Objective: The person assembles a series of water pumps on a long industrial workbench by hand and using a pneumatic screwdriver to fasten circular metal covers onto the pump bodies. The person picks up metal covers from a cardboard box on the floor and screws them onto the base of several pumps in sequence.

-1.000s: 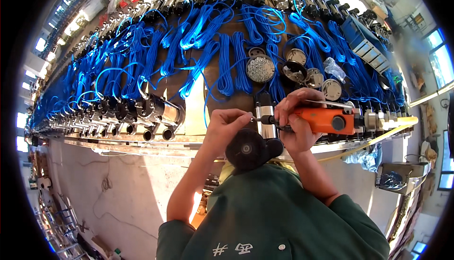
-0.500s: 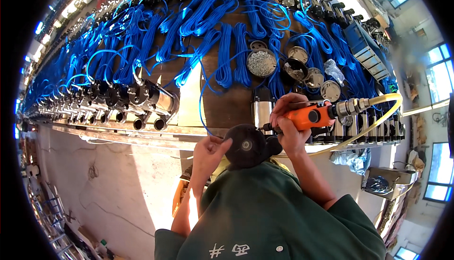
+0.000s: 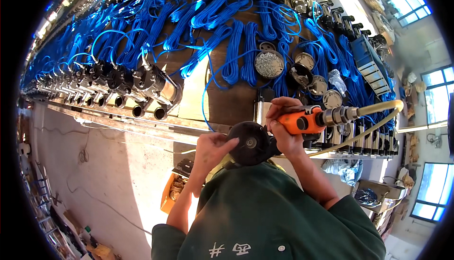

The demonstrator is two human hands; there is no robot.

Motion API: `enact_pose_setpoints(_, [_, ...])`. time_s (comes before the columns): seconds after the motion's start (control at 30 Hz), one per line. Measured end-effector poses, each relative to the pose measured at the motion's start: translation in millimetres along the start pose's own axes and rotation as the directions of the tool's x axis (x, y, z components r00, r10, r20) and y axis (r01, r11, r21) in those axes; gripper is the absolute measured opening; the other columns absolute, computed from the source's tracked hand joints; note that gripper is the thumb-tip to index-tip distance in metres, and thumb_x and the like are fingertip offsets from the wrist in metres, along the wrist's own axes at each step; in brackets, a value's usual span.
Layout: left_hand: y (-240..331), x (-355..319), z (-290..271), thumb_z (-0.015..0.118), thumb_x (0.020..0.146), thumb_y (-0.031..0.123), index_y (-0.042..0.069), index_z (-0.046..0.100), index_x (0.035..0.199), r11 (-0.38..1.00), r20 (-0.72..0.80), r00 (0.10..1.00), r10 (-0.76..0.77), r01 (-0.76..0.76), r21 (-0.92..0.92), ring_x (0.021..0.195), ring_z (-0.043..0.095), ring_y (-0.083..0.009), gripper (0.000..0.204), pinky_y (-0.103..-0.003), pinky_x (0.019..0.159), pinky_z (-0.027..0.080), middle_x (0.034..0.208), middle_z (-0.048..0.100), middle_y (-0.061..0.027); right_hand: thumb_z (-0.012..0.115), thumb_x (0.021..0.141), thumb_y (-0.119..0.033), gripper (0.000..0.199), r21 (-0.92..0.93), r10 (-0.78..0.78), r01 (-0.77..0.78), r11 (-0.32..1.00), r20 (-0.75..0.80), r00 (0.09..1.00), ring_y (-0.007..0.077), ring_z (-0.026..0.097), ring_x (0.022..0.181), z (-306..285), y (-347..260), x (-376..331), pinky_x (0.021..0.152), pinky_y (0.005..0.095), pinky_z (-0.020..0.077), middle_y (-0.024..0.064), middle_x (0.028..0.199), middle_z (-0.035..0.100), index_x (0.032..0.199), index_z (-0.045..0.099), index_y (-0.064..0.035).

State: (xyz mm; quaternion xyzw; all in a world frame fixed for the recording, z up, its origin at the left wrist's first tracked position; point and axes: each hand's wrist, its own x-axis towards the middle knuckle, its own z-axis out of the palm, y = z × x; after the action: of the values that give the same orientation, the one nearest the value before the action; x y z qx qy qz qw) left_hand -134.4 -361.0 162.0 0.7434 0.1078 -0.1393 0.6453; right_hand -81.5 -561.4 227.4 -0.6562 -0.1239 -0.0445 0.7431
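Right against my body stands a round black pump end (image 3: 247,147), its flat face up and a small hub at its centre. My left hand (image 3: 213,150) grips its left rim, thumb lying on the face and fingers curled behind. My right hand (image 3: 286,136) is closed around an orange air screwdriver (image 3: 302,121) lying sideways. The driver's tip points at the pump end's upper right edge; fingers hide whether it touches a screw. A yellow air hose (image 3: 381,107) runs from the driver's metal coupling. A blue cable (image 3: 204,100) trails from near the pump end to the bench.
Several steel-bodied pumps (image 3: 155,88) line the bench's near edge. Blue cable bundles (image 3: 232,54) cover its middle. A round tin of small metal parts (image 3: 269,64) stands by other round parts and a blue crate (image 3: 370,63). A cardboard box (image 3: 171,194) sits on the floor.
The whole view has turned slightly, shifting the bench. My left thumb reaches a little further onto the black face. Both hands keep their holds, the driver's tip still by the pump end's edge.
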Motion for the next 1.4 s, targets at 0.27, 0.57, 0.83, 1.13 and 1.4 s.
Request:
enact_pose_setpoints(0.27, [-61, -8, -9, 0.056, 0.092, 0.015, -0.001, 0.058, 0.105, 0.372, 0.0, 0.89, -0.456, 0.19, -0.908, 0.066, 0.051, -0.0141, 0.021, -0.026, 0.06, 0.043, 0.075, 0.053, -0.0023, 0.046, 0.069, 0.012, 0.042, 0.102, -0.075, 0.086, 0.991, -0.106, 0.992, 0.0139, 0.053, 0.056, 11, -28, 0, 0.056, 0.0277, 0.0475, 0.0149, 0.084, 0.057, 0.11, 0.046, 0.0026])
enact_pose_setpoints(0.57, [-11, -53, -5, 0.047, 0.098, 0.012, -0.001, 0.055, 0.117, 0.43, 0.036, 0.994, -0.104, 0.077, -0.899, 0.079, 0.064, -0.0203, 0.024, -0.03, 0.069, 0.053, 0.1, 0.066, -0.0165, 0.05, 0.068, 0.019, 0.045, 0.475, -0.12, 0.121, 0.872, -0.033, 0.992, 0.0155, 0.053, 0.056, 35, -41, -7, 0.057, 0.0299, 0.0477, 0.0126, 0.083, 0.056, 0.107, 0.045, -0.0034])
enact_pose_setpoints(0.83, [3, -60, 9, 0.061, 0.092, 0.014, 0.006, 0.06, 0.095, 0.399, 0.084, 0.994, -0.065, 0.104, -0.911, 0.072, 0.06, -0.0165, 0.008, -0.024, 0.057, 0.044, 0.089, 0.067, -0.0118, 0.047, 0.068, 0.014, 0.043, 0.606, -0.144, 0.103, 0.789, 0.021, 0.989, 0.0166, 0.051, 0.054, 51, -48, -11, 0.056, 0.0316, 0.0467, 0.0134, 0.081, 0.054, 0.108, 0.044, -0.0024])
enact_pose_setpoints(1.13, [10, -63, 22, 0.063, 0.091, 0.016, 0.004, 0.061, 0.092, 0.465, 0.109, 0.991, -0.079, 0.134, -0.875, 0.058, 0.056, -0.0144, 0.012, -0.023, 0.051, 0.044, 0.076, 0.065, -0.0084, 0.049, 0.071, 0.001, 0.038, 0.582, -0.143, 0.087, 0.808, 0.051, 0.988, 0.014, 0.051, 0.055, 42, -44, -16, 0.057, 0.0297, 0.047, 0.0123, 0.085, 0.053, 0.109, 0.045, -0.0003])
enact_pose_setpoints(1.4, [-8, -62, 34, 0.066, 0.09, 0.014, 0.002, 0.068, 0.091, 0.731, 0.002, 0.998, -0.07, 0.052, -0.68, 0.048, 0.042, -0.0035, 0.012, -0.018, 0.046, 0.029, 0.057, 0.05, 0.0024, 0.049, 0.07, 0.011, 0.04, 0.548, -0.085, 0.012, 0.836, 0.107, 0.991, 0.016, 0.053, 0.057, 30, -33, -32, 0.056, 0.0303, 0.0476, 0.013, 0.084, 0.053, 0.107, 0.042, -0.002])
